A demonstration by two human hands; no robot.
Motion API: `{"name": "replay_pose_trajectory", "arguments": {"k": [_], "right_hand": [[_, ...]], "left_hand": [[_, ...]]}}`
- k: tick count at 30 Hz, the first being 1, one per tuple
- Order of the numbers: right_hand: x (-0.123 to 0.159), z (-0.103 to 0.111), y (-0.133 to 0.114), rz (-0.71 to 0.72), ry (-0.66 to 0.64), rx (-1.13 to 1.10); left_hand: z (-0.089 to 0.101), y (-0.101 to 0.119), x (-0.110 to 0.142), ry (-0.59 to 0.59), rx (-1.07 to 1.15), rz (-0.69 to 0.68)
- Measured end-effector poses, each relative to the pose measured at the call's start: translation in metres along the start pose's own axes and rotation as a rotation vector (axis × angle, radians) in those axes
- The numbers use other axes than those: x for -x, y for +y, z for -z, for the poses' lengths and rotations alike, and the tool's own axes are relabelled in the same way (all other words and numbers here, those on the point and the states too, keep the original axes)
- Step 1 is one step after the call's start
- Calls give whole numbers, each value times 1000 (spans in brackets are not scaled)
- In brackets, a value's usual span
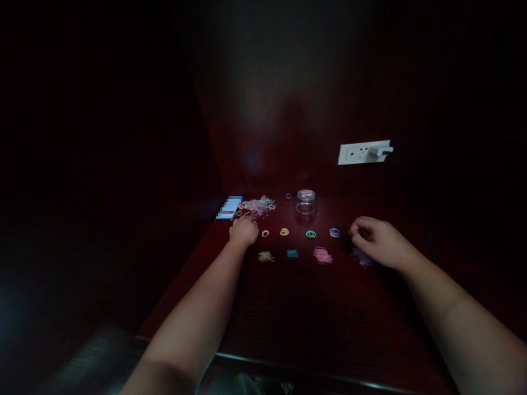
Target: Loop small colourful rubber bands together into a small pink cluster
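Observation:
My left hand [244,230] rests at the near edge of a mixed pile of small coloured elastic hair bands [260,206], its fingers curled down and partly hidden behind its back. My right hand [381,242] is closed in a loose pinch over a pile of purple bands [362,257]; whatever its fingertips hold is too small to make out. Between the hands runs a row of thicker rings: pink [265,233], yellow [284,232], green [310,234] and purple [335,232]. Nearer me lie sorted piles of yellowish [266,256], blue [292,253] and pink bands [323,255].
A clear lidded jar [305,203] stands near the back wall, with a single purple ring [288,196] beside it. A lit phone [229,208] lies at the left edge of the dark red table [296,307]. A wall socket [364,152] holds a white plug.

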State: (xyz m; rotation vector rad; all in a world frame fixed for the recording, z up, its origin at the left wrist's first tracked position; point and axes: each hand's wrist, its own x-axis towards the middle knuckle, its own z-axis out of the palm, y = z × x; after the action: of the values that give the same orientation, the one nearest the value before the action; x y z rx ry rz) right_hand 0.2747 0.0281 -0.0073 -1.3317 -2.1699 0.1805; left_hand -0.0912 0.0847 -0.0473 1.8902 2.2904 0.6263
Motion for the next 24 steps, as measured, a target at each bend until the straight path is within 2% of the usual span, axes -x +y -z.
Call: {"name": "replay_pose_trajectory", "arguments": {"k": [6, 11, 17, 24], "right_hand": [[0, 0, -5, 16, 11, -24], [0, -2, -2, 40, 24, -51], [0, -4, -2, 38, 47, -80], [0, -4, -5, 33, 64, -105]], "left_hand": [[-2, 0, 0, 3, 1, 0], [-1, 0, 1, 69, 60, -28], [6, 0, 0, 177, 234, -62], [7, 1, -1, 251, 501, -101]]}}
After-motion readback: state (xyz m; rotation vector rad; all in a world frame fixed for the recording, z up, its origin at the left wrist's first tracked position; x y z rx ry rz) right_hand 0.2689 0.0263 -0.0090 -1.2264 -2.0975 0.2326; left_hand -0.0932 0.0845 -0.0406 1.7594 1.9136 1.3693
